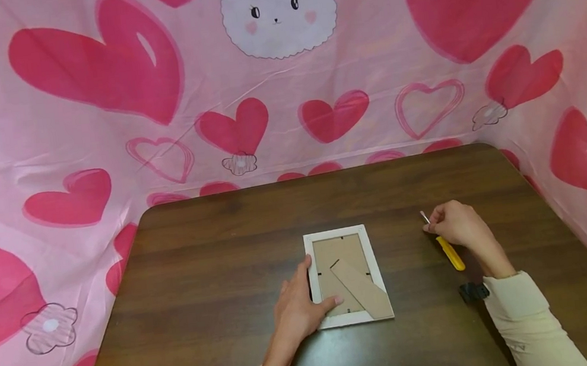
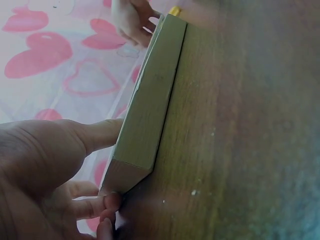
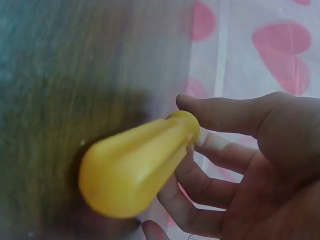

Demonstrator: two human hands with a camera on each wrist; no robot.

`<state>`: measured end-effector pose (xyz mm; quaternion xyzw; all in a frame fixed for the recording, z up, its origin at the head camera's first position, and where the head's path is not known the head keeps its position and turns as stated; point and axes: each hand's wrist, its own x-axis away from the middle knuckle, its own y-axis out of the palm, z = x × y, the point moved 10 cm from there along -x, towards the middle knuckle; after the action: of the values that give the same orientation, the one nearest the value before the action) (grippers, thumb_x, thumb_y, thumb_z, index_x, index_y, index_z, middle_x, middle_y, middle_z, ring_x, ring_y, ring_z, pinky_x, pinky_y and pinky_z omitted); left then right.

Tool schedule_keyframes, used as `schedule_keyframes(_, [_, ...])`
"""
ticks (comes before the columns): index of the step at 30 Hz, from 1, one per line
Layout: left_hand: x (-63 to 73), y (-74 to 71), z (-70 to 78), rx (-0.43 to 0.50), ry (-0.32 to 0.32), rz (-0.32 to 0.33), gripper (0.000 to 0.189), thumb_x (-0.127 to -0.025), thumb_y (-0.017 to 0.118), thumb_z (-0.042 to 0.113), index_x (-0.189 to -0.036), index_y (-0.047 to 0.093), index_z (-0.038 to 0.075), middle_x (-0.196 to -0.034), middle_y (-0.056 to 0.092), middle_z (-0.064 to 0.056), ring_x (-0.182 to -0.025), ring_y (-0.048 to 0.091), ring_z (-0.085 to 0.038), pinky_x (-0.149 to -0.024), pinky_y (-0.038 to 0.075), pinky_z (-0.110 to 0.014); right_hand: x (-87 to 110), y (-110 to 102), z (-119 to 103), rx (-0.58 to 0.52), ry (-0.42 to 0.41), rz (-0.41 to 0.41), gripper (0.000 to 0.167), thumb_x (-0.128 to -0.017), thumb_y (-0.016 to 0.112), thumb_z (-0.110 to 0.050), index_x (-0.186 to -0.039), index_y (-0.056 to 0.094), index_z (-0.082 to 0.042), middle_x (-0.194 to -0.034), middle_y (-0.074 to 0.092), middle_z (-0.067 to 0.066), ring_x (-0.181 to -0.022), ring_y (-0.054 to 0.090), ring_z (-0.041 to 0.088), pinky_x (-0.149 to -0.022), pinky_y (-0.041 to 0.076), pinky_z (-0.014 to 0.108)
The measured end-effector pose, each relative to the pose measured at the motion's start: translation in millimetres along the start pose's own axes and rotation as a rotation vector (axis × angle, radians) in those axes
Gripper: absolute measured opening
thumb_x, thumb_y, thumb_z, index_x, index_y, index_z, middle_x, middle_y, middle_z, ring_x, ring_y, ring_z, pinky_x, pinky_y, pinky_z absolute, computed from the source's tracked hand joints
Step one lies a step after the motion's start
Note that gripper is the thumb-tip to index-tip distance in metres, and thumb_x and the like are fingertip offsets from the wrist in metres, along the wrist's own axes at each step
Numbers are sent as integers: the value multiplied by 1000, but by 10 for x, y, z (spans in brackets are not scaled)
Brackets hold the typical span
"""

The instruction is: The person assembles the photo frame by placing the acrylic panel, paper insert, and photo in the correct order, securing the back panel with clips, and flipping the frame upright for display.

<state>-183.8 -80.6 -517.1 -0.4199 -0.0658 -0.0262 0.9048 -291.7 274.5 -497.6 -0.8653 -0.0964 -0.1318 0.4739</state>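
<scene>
A white picture frame [image 1: 345,319] lies face down on the brown table, its tan backing board [image 1: 333,304] and slanted easel leg [image 1: 361,289] facing up. At its left side my left hand [image 1: 297,308] grips it, thumb over the back and fingers along the edge. The left wrist view shows the frame's side wall [image 2: 145,100] close to the tabletop. To the right, my right hand [image 1: 459,224] pinches a screwdriver [image 1: 451,254] by the neck and shaft. Its yellow handle [image 3: 135,170] points back toward me, and the thin metal tip [image 1: 424,217] points away.
The wooden table [image 1: 201,276] has rounded far corners. A pink cloth [image 1: 272,78] with hearts hangs behind it and at both sides. Small pale specks [image 2: 195,192] dot the tabletop near the frame. A black strap device [image 1: 474,291] sits at the right wrist.
</scene>
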Motion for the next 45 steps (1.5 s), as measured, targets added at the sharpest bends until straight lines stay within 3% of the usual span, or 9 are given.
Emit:
schedule_keyframes(13, [-28, 13, 12, -14, -3, -14, 105, -75, 93, 50, -160, 40, 21, -133, 69, -8, -99, 54, -27, -77, 47, -47, -78, -38, 165, 30, 127, 4, 33, -96, 75, -33, -97, 69, -2, -82, 63, 11, -71, 57, 25, -63, 46, 39])
schedule_keyframes(20, [-41, 36, 20, -19, -11, -20, 106, -75, 93, 52, -161, 39, 22, -140, 67, -8, -110, 58, -33, -85, 49, -54, -40, -101, 141, 42, 113, 14, 38, -97, 73, -39, -100, 68, -1, -84, 66, 12, -72, 59, 26, -64, 46, 40])
schedule_keyframes(24, [-48, 47, 23, -23, -13, -22, 106, -74, 92, 52, -161, 39, 23, -140, 67, -8, -111, 58, -33, -86, 49, -55, 74, -154, 26, 30, 59, 52, 44, -100, 68, -42, -106, 66, 2, -87, 67, 14, -73, 59, 26, -61, 47, 36])
schedule_keyframes(29, [-34, 50, 20, -16, -10, -21, 106, -75, 93, 51, -161, 39, 21, -137, 68, -8, -104, 55, -28, -82, 48, -50, 278, -59, -361, -16, -134, 103, 41, -101, 69, -40, -108, 68, 0, -87, 67, 11, -72, 57, 22, -61, 49, 32])
schedule_keyframes(31, [-23, 48, 16, -17, -12, -24, 106, -75, 93, 50, -161, 39, 21, -138, 68, -8, -105, 56, -29, -83, 48, -50, 353, 84, -506, -58, -205, 83, 37, -100, 71, -39, -108, 70, -3, -89, 68, 8, -75, 58, 19, -65, 50, 32])
schedule_keyframes(34, [-13, 37, 32, -29, -15, -28, 105, -76, 92, 49, -161, 39, 20, -142, 66, -11, -112, 58, -34, -87, 50, -55, 430, 402, -652, -192, -254, -28, 36, -99, 73, -36, -114, 70, -3, -96, 73, 8, -80, 64, 18, -71, 57, 32])
schedule_keyframes(39, [2, -14, 113, -55, -15, 2, 109, -77, 93, 44, -162, 34, 7, -137, 63, -27, -124, 60, -47, -95, 51, -62, 487, 875, -729, -475, -156, -206, 47, -101, 71, -31, -131, 60, 3, -117, 72, 17, -94, 73, 20, -84, 63, 35])
schedule_keyframes(42, [26, -57, 147, -14, -32, 46, 110, -78, 93, 38, -160, 32, -1, -130, 63, -32, -117, 63, -49, -94, 52, -62, 503, 1006, -750, -598, -85, -239, 49, -103, 68, -28, -138, 55, 5, -128, 67, 22, -102, 72, 22, -88, 63, 39])
schedule_keyframes(45, [44, -93, 182, 20, -28, 95, 106, -78, 93, 34, -158, 33, -2, -124, 65, -33, -107, 67, -48, -90, 54, -60, 519, 1056, -797, -663, -46, -258, 56, -104, 66, -29, -144, 49, 7, -135, 62, 26, -106, 71, 24, -92, 62, 43])
